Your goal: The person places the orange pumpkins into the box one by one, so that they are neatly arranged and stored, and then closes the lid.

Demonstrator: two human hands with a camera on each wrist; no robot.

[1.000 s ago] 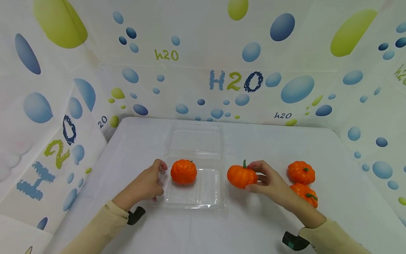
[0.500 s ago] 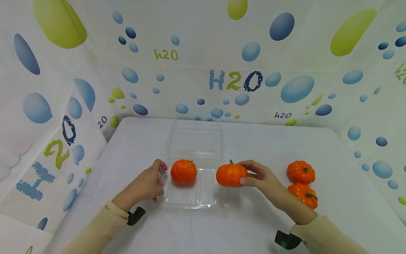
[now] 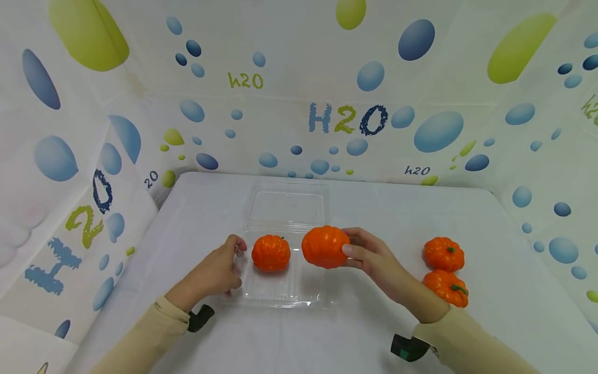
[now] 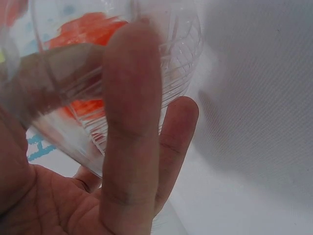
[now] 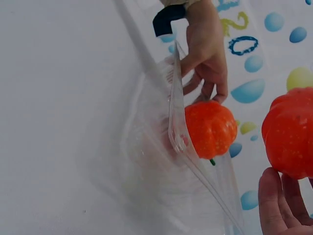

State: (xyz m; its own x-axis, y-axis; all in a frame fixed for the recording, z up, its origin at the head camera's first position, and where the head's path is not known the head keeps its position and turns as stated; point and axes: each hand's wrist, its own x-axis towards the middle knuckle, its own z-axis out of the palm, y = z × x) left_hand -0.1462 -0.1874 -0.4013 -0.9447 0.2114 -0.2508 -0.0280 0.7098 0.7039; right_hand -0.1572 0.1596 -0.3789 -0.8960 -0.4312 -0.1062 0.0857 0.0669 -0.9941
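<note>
My right hand (image 3: 377, 259) grips a small orange pumpkin (image 3: 325, 246) above the right half of a clear plastic clamshell container (image 3: 280, 300). Its stem is out of sight in the head view. In the right wrist view the same pumpkin (image 5: 293, 132) rests against my fingertips at the right edge. A second pumpkin (image 3: 271, 253) sits inside the container's left half. My left hand (image 3: 210, 270) holds the container's left wall; in the left wrist view the fingers (image 4: 132, 122) lie along the outside of the clear plastic, with another digit seen through it.
Two more pumpkins, one (image 3: 444, 254) behind the other (image 3: 446, 288), lie on the white table (image 3: 374, 332) to the right of my right forearm. The container's lid (image 3: 287, 206) lies folded back toward the patterned wall sheet (image 3: 280, 119).
My right hand has carried its pumpkin leftward from beside the container to over it, tilting it so the stem no longer shows. The left hand has stayed in place.
</note>
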